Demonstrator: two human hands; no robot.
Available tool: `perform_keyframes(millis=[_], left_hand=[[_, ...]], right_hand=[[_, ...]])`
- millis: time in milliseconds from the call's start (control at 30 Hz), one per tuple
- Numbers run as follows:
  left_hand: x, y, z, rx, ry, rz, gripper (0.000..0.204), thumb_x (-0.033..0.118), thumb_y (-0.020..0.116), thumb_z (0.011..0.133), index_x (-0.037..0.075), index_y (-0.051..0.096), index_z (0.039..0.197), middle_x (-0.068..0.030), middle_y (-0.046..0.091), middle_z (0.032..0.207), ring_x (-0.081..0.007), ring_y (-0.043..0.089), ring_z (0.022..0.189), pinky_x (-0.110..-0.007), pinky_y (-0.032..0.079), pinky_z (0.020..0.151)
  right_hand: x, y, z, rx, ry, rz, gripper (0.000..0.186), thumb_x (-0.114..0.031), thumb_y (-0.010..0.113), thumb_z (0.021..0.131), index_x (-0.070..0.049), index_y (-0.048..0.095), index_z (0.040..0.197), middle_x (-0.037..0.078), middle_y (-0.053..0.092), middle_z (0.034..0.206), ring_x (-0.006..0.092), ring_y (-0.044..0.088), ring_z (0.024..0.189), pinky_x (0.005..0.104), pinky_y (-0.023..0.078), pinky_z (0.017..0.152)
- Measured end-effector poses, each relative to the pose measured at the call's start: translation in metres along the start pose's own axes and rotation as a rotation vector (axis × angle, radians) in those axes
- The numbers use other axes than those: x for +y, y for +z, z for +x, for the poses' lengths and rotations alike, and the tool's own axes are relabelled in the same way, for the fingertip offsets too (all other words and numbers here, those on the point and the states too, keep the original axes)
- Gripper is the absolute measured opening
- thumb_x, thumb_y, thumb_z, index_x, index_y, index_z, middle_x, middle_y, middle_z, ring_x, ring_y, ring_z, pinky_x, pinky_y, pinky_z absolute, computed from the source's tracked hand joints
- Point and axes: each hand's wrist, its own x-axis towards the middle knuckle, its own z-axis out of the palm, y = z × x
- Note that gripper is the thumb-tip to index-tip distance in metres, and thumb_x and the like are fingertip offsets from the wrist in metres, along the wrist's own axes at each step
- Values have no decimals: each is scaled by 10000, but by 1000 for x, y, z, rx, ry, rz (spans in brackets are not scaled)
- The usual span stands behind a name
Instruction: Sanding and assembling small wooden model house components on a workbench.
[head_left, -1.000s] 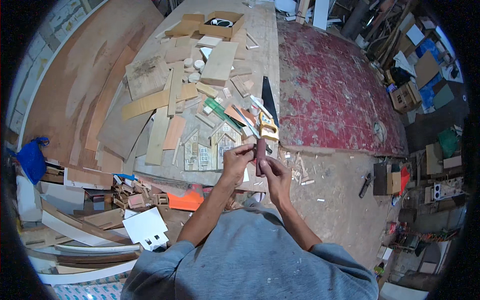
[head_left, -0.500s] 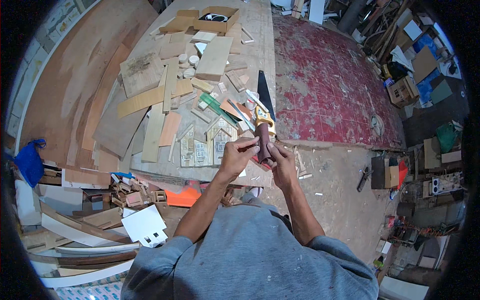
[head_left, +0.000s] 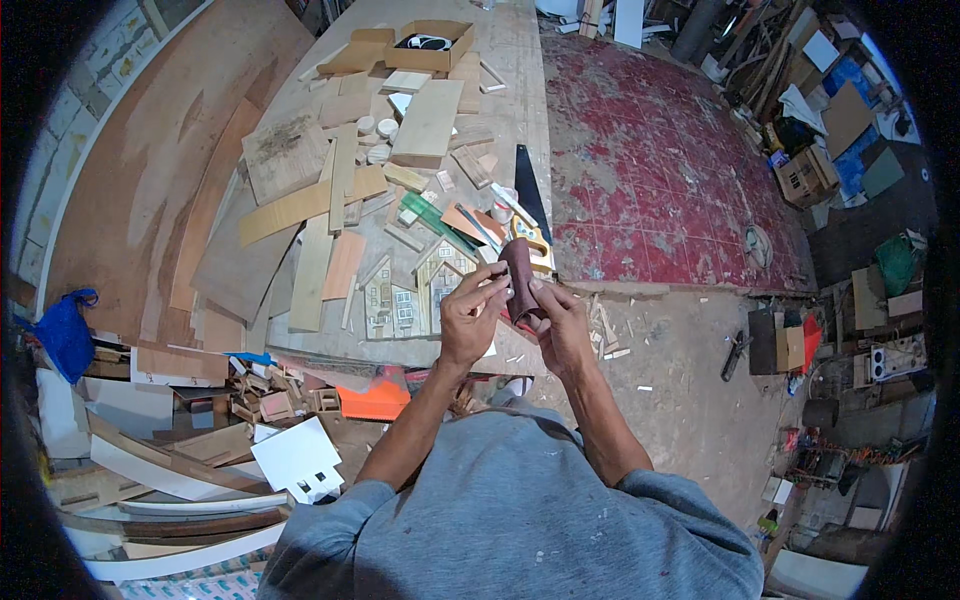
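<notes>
My left hand has bent fingers at the left side of a curled maroon sheet, apparently sandpaper, pinching its edge. My right hand grips the same sheet's lower right, thumb on its surface. Just beyond is a handsaw with a black blade and a yellow handle. Small wooden house cutouts with printed fronts lie left of my hands, below a green translucent piece. A pale, narrow tool lies partly under the sheet's upper end.
The cluttered bench holds loose boards and an open cardboard box. A plywood sheet stands at left, above offcuts and an orange object. A red worn floor area and piled materials are at right.
Both hands and the maroon sheet have shifted slightly up, with the sheet's top end tilting further left. My left fingers have changed position along its edge.
</notes>
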Motion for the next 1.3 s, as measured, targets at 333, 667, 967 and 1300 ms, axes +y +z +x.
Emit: perform_keyframes(millis=[333, 667, 967, 1300], left_hand=[[-8, -8, 3, -4, 37, -37, 249, -94, 632, 863, -21, 711, 1088, -157, 616, 1231, -201, 615, 1097, -268, 540, 864], [-4, -3, 2, -26, 27, -138, 249, -83, 627, 877, 4, 723, 1090, -147, 623, 1224, -181, 616, 1083, -254, 523, 846], [-6, -4, 4, -21, 26, -130, 256, -73, 653, 864, 15, 727, 1093, -144, 633, 1208, -192, 622, 1076, -269, 528, 858], [-11, -8, 3, -22, -78, -299, 238, -72, 641, 873, -8, 721, 1088, -165, 630, 1202, -204, 611, 1110, -286, 518, 888]], right_hand=[[-1, 7, -14, 48, 15, -83, 353, -196, 671, 939, 93, 640, 1140, 91, 660, 934, 129, 623, 807, 252, 518, 686], [0, 16, -17, 131, -12, 9, 323, -180, 662, 944, 92, 647, 1116, 85, 659, 930, 117, 607, 765, 228, 495, 670], [-3, 23, -4, 115, -63, -3, 371, -196, 673, 936, 103, 624, 1149, 105, 660, 960, 141, 626, 811, 257, 519, 695], [7, 20, -13, 162, -34, -135, 352, -219, 683, 928, 81, 653, 1110, 96, 663, 928, 127, 612, 755, 250, 515, 680]])
